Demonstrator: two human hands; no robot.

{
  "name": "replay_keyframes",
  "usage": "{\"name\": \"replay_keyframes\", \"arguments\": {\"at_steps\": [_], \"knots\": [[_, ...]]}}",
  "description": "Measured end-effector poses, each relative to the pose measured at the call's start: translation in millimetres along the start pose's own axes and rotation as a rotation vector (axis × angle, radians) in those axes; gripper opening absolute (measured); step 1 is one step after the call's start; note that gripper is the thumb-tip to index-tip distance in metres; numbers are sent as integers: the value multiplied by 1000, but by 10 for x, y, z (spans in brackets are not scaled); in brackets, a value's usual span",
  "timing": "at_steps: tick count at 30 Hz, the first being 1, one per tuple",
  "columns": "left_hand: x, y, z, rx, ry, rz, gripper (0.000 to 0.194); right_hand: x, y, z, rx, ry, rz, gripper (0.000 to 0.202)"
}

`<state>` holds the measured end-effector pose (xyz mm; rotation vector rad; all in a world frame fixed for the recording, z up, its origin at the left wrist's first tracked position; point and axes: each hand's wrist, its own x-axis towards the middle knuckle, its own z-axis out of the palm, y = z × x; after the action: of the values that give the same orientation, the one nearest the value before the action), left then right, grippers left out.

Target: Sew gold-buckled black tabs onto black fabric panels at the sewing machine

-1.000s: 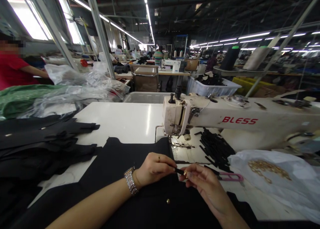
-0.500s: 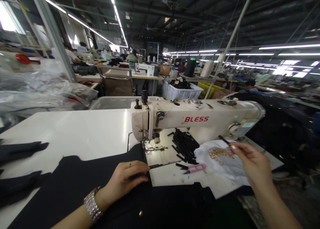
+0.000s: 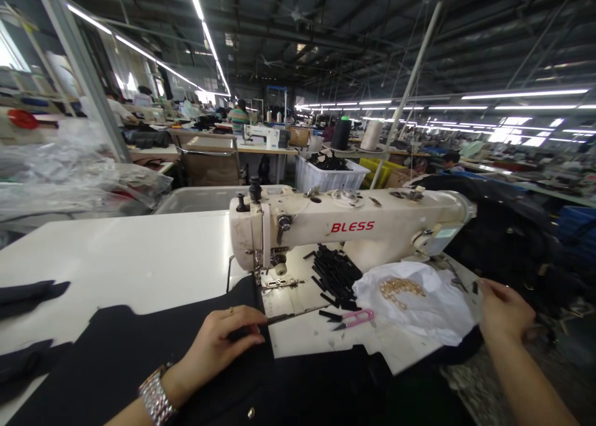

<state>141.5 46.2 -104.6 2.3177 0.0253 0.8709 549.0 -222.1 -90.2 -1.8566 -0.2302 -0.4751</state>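
Note:
My left hand (image 3: 223, 345), wearing a ring and a sparkling watch, lies on a black fabric panel (image 3: 153, 339) near its right edge. Its thumb and index finger are apart and touch the cloth. The panel's upper corner lies beneath the needle area of a sewing machine (image 3: 326, 227) marked BLESS. Off to the right, my right hand (image 3: 505, 308) is closed in a pinch around a small black strip (image 3: 475, 287), mostly covered by the fingers. Left of that hand, gold metal rings (image 3: 400, 289) lie on a white plastic bag (image 3: 437, 314).
Black strips (image 3: 333, 274) are heaped beside the machine arm, with pink-handled thread snips (image 3: 356, 318) in front. More black fabric pieces (image 3: 28, 295) lie at the table's left. Thread cones (image 3: 341, 134) and a white crate (image 3: 330, 171) stand behind. Dark material (image 3: 507, 233) is piled at right.
My right hand has moved right and down, away from above the gold rings, with the black strip still pinched. My left hand stays on the fabric. The whole view has shifted slightly.

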Motion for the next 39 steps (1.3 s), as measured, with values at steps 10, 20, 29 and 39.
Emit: {"name": "replay_keyframes", "arguments": {"at_steps": [10,20,29,39], "knots": [[-19,38,53,-322,-69,-208,19,-2392,-1410,661,624,-1341,446,23],[-34,-8,40,-703,123,-366,8,-2743,-1557,943,578,-1549,553,34],[-24,-28,116,-872,57,-719,26,-1658,-1186,958,-391,-1020,-523,11],[-22,-86,106,-830,88,-717,28,-1580,-1103,1116,-709,-1094,-705,12]]}}
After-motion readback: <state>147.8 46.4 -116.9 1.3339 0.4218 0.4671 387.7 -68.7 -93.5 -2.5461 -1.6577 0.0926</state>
